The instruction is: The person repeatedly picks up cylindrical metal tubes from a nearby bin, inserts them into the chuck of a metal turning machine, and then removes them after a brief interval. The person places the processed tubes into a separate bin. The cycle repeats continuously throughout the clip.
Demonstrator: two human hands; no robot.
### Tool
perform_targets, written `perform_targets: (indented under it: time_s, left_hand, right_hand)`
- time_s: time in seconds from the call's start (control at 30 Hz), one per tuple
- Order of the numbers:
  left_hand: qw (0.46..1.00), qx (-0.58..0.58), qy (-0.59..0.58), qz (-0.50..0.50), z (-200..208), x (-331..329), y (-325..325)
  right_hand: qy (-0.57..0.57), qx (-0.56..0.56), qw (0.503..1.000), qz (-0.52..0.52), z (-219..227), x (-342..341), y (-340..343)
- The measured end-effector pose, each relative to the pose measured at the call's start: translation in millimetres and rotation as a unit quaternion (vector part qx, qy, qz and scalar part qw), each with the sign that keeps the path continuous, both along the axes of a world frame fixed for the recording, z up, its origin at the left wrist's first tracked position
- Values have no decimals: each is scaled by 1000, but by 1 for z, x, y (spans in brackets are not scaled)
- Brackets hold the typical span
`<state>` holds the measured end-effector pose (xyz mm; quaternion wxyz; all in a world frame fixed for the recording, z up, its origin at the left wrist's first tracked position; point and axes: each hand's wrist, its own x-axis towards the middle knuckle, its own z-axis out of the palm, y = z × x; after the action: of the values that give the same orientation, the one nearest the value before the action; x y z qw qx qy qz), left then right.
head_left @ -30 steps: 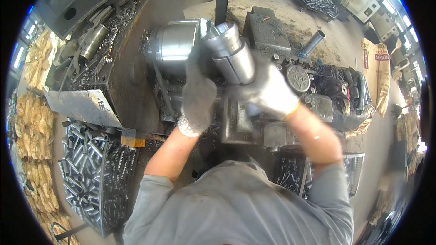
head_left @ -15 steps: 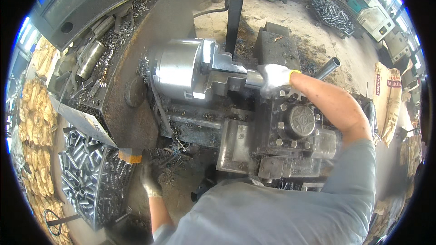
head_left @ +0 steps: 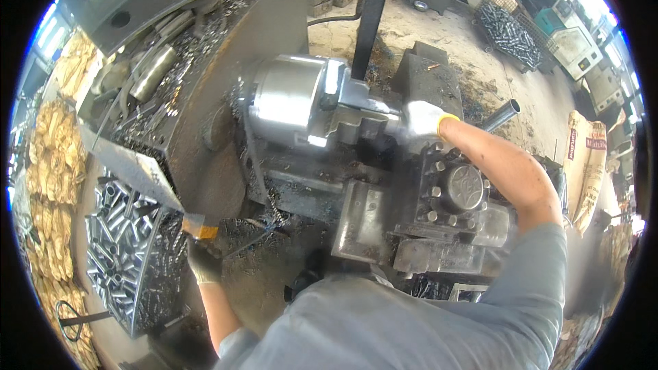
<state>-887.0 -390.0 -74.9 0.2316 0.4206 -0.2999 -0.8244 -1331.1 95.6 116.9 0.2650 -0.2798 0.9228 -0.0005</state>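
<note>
My right hand (head_left: 423, 120), in a white glove with a yellow cuff, is closed around the end of a short metal tube at the jaws (head_left: 363, 99) of a lathe chuck (head_left: 288, 99). Most of the tube is hidden by the glove and jaws. Low on the left, my gloved left hand (head_left: 204, 262) is raised just below an orange-yellow block (head_left: 199, 227) at the machine's lower corner. Its fingers are dark and smeared, so their grip does not show. Beneath my right forearm sits the tool post (head_left: 462, 188), ringed with bolts.
A crate of cut metal tubes (head_left: 120, 247) stands at lower left, beside stacked tan sacks (head_left: 51, 192). Metal shavings (head_left: 181, 89) litter the machine ledge. One loose tube (head_left: 502, 114) sticks up past my right forearm. A wire basket of parts (head_left: 510, 34) is at far right.
My right hand and the tube are closer to the chuck jaws, with less tube showing. My left hand has moved left and up toward the orange-yellow block. The whole view has shifted slightly.
</note>
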Motion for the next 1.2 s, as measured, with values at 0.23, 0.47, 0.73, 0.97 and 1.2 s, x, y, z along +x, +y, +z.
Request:
perform_targets:
  time_s: [0.23, 0.47, 0.73, 0.97, 1.2]
  left_hand:
    - [948, -282, -133, -66, -41, 10, -21]
    - [718, -642, -254, 92, 34, 0, 22]
    - [412, -910, 51, 13, 278, -242, 97]
    - [386, -875, -267, -117, 350, -416, 89]
    - [521, -847, 72, -77, 276, -264, 144]
  right_hand:
    - [36, -152, 988, 1, 15, 10, -9]
    - [280, -399, 849, -204, 96, 187, 45]
    - [157, -542, 799, -208, 46, 325, 48]
    - [21, -511, 781, -359, 3, 336, 74]
    - [-39, -492, 838, -231, -25, 336, 43]
